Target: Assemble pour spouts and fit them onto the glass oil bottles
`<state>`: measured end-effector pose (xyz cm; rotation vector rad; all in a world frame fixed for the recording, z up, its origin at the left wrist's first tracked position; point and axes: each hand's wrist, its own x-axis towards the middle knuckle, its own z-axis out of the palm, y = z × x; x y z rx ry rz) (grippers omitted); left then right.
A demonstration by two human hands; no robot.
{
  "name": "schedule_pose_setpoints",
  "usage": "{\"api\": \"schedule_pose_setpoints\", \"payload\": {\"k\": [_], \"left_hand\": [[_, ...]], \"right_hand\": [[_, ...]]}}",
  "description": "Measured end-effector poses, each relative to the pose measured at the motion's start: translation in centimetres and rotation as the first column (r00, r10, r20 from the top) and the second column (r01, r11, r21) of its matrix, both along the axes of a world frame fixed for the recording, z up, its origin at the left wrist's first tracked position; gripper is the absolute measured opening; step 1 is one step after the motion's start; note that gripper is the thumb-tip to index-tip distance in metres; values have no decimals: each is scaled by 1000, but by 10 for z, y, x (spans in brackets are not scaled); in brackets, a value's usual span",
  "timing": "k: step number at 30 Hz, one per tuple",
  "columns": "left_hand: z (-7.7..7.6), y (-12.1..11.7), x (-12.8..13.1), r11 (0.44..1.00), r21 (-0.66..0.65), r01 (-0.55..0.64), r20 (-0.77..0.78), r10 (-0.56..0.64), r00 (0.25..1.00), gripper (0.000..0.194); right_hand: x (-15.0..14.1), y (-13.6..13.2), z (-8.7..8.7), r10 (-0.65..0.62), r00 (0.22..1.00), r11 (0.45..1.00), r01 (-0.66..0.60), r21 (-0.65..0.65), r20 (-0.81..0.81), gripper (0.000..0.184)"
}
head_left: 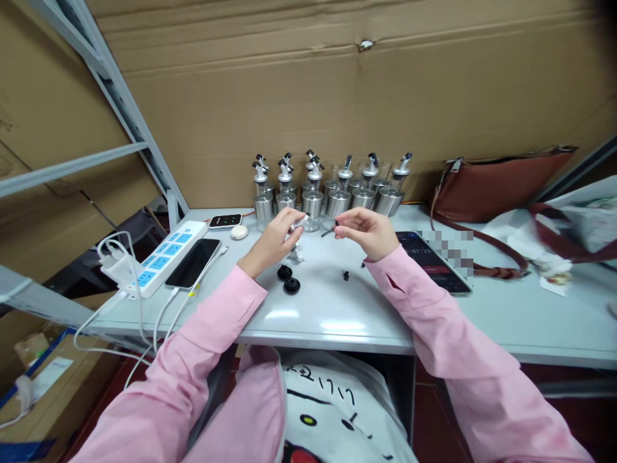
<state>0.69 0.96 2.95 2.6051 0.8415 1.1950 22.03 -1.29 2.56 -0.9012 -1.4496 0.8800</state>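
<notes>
My left hand (pixel 278 239) is closed around a small silver pour spout (pixel 299 223), its dark tip showing past the fingers. Across from it, my right hand (pixel 364 231) pinches a thin dark stick-like piece (pixel 328 231) that points toward the left hand; the two are apart. Below the left hand another silver spout piece (pixel 297 253) lies on the table. Two round black stoppers (pixel 291 285) sit close by it. A tiny black part (pixel 346 276) rests under the right hand. Behind both hands stand several steel-and-glass oil bottles (pixel 312 204), many topped with spouts.
On the left lie a white power strip (pixel 166 254), a phone (pixel 193 263) with cables, a small black-and-white device (pixel 225 221) and a round white case (pixel 239 232). A tablet (pixel 434 263) and brown bag (pixel 496 183) are at right. Cardboard (pixel 308 96) walls the back.
</notes>
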Motion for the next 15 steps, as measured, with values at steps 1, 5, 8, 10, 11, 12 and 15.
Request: {"api": "schedule_pose_setpoints", "payload": {"k": [1, 5, 8, 10, 11, 12, 15], "left_hand": [[-1, -1, 1, 1000, -10, 4, -8, -4, 1000, 17], [-4, -5, 6, 997, -33, 74, -39, -75, 996, 18], [-7, -7, 9, 992, -49, 113, -73, -117, 990, 19], [-8, -7, 9, 991, -52, 124, -88, -128, 988, 20], [-8, -7, 9, 991, -53, 125, -95, -130, 987, 20], [-8, -7, 9, 991, -53, 126, -102, -131, 986, 20], [-9, -8, 10, 990, -54, 127, -124, -133, 983, 19]], "right_hand": [[-1, 0, -1, 12, 1000, 1000, -12, 4, 4, 42], [-7, -1, -4, 38, 999, 999, -38, 1, 9, 41], [-9, -1, -6, 47, 999, 999, -47, -19, -10, 40], [-10, -1, -7, 51, 998, 998, -52, -37, -37, 40], [-11, -1, -7, 53, 997, 997, -55, -45, -51, 40], [-12, -1, -7, 56, 996, 997, -60, -53, -63, 40], [-13, -1, -9, 70, 994, 994, -76, -73, -80, 40]]}}
